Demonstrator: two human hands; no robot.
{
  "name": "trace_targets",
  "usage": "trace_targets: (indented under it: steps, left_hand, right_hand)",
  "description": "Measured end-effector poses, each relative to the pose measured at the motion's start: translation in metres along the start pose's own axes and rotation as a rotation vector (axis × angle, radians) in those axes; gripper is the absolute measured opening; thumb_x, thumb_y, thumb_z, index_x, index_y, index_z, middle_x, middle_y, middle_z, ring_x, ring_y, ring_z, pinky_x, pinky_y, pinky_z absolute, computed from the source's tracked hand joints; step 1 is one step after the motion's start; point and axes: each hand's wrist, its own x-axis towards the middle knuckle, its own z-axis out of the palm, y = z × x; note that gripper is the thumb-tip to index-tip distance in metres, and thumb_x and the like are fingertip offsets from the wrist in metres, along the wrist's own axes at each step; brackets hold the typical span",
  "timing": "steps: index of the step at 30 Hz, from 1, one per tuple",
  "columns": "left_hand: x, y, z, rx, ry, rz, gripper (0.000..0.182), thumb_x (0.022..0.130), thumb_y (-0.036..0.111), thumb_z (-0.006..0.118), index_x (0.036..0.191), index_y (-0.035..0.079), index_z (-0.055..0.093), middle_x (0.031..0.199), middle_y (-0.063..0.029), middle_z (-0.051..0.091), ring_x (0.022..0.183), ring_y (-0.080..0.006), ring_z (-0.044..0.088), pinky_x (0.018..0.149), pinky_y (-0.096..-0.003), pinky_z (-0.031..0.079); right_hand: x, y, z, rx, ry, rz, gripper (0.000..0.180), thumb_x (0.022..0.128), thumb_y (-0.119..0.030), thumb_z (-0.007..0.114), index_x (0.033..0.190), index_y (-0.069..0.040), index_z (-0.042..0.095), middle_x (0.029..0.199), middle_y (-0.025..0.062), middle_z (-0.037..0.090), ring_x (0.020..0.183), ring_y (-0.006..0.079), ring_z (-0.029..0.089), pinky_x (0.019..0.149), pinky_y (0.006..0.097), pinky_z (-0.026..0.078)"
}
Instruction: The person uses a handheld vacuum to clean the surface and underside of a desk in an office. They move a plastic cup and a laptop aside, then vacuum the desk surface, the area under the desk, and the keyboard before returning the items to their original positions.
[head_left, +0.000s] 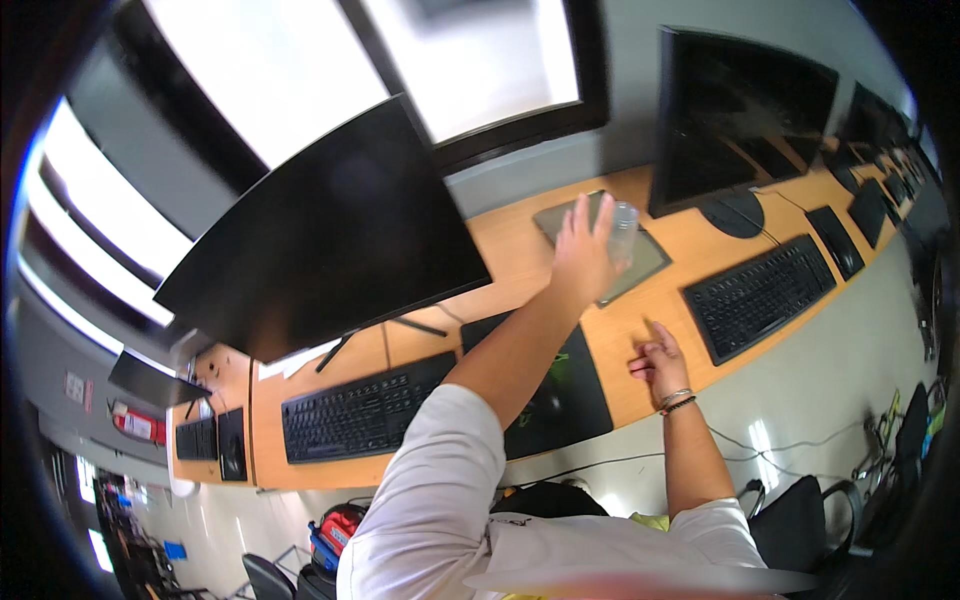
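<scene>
My left hand (583, 251) reaches across the desk, its fingers and thumb around a clear plastic container (622, 231). The container is over a flat grey-green, dark-edged pad or folder (636, 271); whether it touches the surface I cannot tell. Blur softens the fingers. Above the desk's front edge, my right hand (660, 364) holds nothing, with its index finger stretched out and the others partly curled. Bracelets circle that wrist. Between the arms lies a black mouse mat (581, 382) with green marks, partly covered by my left forearm.
A large black monitor (337, 232) and a keyboard (360, 409) stand at left. Another monitor (739, 120) and keyboard (759, 296) are on the right. Cables (757, 450) trail over the floor beside an office chair (795, 525). A red-and-blue bag (335, 534) is below the desk (630, 337).
</scene>
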Motion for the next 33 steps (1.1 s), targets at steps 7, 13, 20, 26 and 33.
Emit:
trace_targets:
  steps: [7, 13, 20, 26, 33]
  left_hand:
    - [-0.182, -0.068, -0.177, -0.124, -0.259, 0.184, 0.05, 0.074, 0.022, 0.062, 0.119, 0.008, 0.045, 0.113, -0.0157, 0.049, 0.099, -0.0317, 0.051, 0.083, -0.0369, 0.044]
    - [-0.312, -0.208, -0.343, -0.293, -0.467, -0.331, 0.024, 0.076, 0.019, 0.059, 0.093, 0.003, 0.061, 0.081, -0.0124, 0.061, 0.075, -0.0269, 0.06, 0.067, -0.0329, 0.047]
    - [-0.412, -0.443, -0.399, -0.212, 0.071, -0.974, 0.025, 0.077, 0.022, 0.057, 0.093, 0.003, 0.061, 0.083, -0.0147, 0.063, 0.078, -0.0224, 0.061, 0.068, -0.0319, 0.047]
    - [-0.407, -0.566, -0.383, -0.276, 0.211, -1.334, 0.041, 0.076, 0.032, 0.059, 0.099, -0.002, 0.06, 0.106, -0.0213, 0.057, 0.101, -0.031, 0.054, 0.084, -0.0357, 0.043]
    - [-0.351, -0.561, -0.385, -0.281, -0.279, -1.419, 0.044, 0.074, 0.036, 0.063, 0.106, 0.005, 0.059, 0.112, -0.013, 0.056, 0.104, -0.025, 0.054, 0.086, -0.0349, 0.043]
  right_hand:
    - [0.003, 0.003, -0.002, -0.05, 0.152, -0.046, 0.053, 0.081, -0.013, 0.048, 0.131, -0.012, 0.029, 0.079, 0.0073, 0.054, 0.051, 0.0142, 0.053, 0.042, 0.0232, 0.044]
    - [-0.044, 0.013, -0.016, -0.226, 0.541, -0.175, 0.05, 0.082, -0.017, 0.048, 0.13, -0.02, 0.034, 0.085, 0.0039, 0.052, 0.061, 0.0165, 0.053, 0.049, 0.0256, 0.043]
    - [-0.121, 0.019, 0.023, -0.568, 0.865, -0.044, 0.049, 0.082, -0.016, 0.045, 0.13, -0.021, 0.034, 0.088, 0.0053, 0.051, 0.057, 0.0169, 0.054, 0.042, 0.0262, 0.04]
    - [-0.14, -0.005, 0.123, -0.701, 0.798, -0.17, 0.051, 0.082, -0.015, 0.045, 0.131, -0.021, 0.033, 0.09, 0.0055, 0.052, 0.056, 0.0152, 0.053, 0.041, 0.025, 0.04]
    - [-0.127, 0.018, 0.251, -0.867, 0.506, -0.195, 0.049, 0.083, -0.012, 0.047, 0.13, -0.016, 0.035, 0.093, 0.0061, 0.055, 0.056, 0.0123, 0.055, 0.041, 0.0222, 0.043]
